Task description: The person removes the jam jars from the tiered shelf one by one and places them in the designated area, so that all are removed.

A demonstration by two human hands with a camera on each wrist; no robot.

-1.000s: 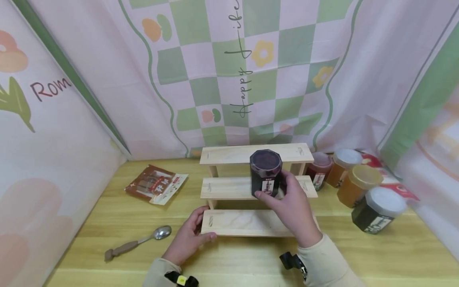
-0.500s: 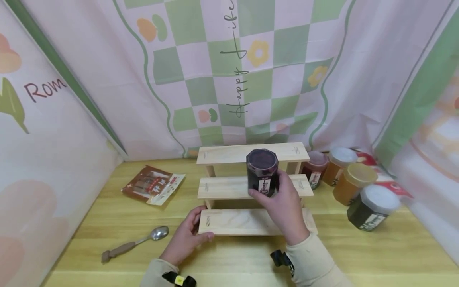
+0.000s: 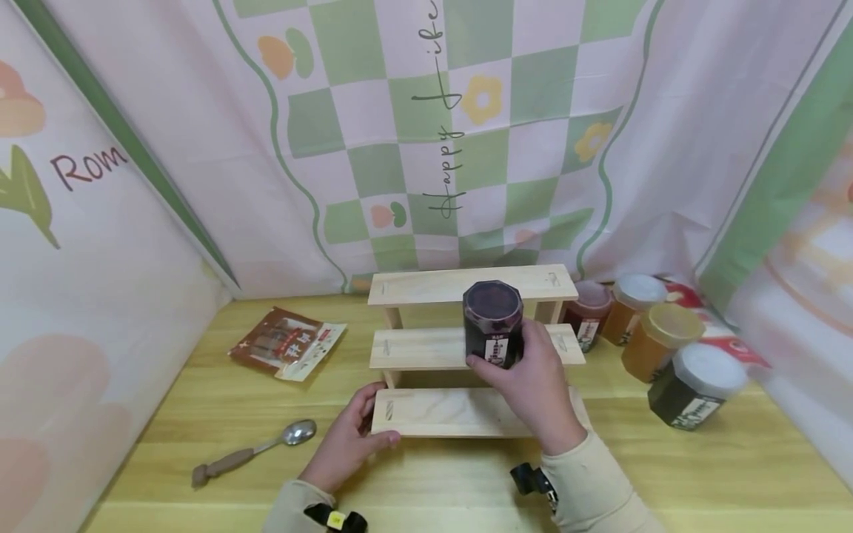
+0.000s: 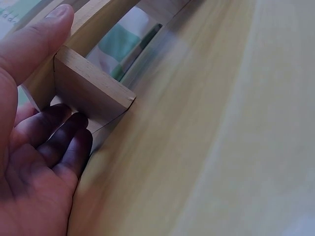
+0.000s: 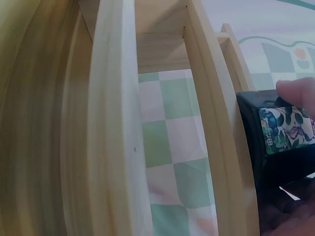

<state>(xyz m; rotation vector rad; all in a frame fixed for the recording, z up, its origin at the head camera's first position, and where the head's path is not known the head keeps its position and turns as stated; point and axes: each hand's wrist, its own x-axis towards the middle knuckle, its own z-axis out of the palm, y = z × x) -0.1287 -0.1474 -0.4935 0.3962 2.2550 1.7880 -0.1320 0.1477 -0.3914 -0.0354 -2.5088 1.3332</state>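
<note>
I see my right hand (image 3: 536, 389) wrapped around the dark jar (image 3: 493, 323) at frame centre, fingers clamped on its sides, the jar standing upright on the middle step of the wooden tiered shelf (image 3: 466, 285). My left hand (image 3: 349, 444), below and left of centre, grips the lowest step's left corner, thumb on top, I judge to brace the shelf. Four other jars (image 3: 660, 344) cluster at right; a spoon (image 3: 253, 451) lies lower left.

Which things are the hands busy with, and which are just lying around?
Busy with:
- dark jar, held in the right hand at the middle step
- wooden step shelf, its lowest step held by the left hand

Lying around:
- spoon
- snack packet
- four more jars at the right
</note>
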